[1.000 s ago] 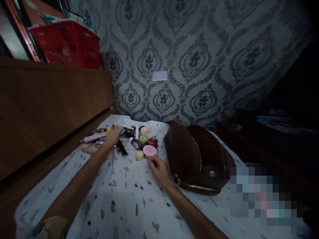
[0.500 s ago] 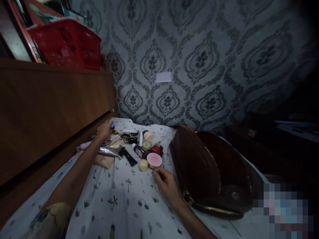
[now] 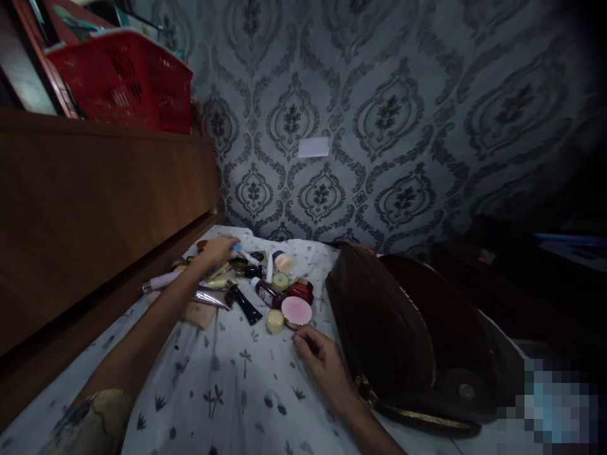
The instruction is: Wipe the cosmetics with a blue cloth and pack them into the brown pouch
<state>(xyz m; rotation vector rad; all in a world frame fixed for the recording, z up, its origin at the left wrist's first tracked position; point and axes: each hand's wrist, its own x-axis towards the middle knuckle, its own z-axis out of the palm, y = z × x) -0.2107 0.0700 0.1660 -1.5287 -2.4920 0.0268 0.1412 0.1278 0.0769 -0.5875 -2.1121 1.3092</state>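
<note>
My left hand reaches over the far left of a spread of cosmetics, fingers closed on a small blue item too blurred to name. Beneath and around that arm lie a silver tube, a pinkish tube and a flat beige packet. Resting on the sheet, my right hand is loosely curled with nothing visible in it. Just beyond its fingertips is a round pink-topped compact, beside a small yellow jar, a dark red jar and a dark bottle. A black tube lies left of these.
A large brown leather bag lies unzipped to the right of my right hand. On the left stands a wooden cabinet with a red plastic basket on top. Patterned wallpaper closes off the back. The printed bedsheet spreads below.
My left hand has moved right across the cosmetics with the small blue item, uncovering an orange-brown round thing behind it. My right hand stays beside the pink compact; the view has shifted slightly.
</note>
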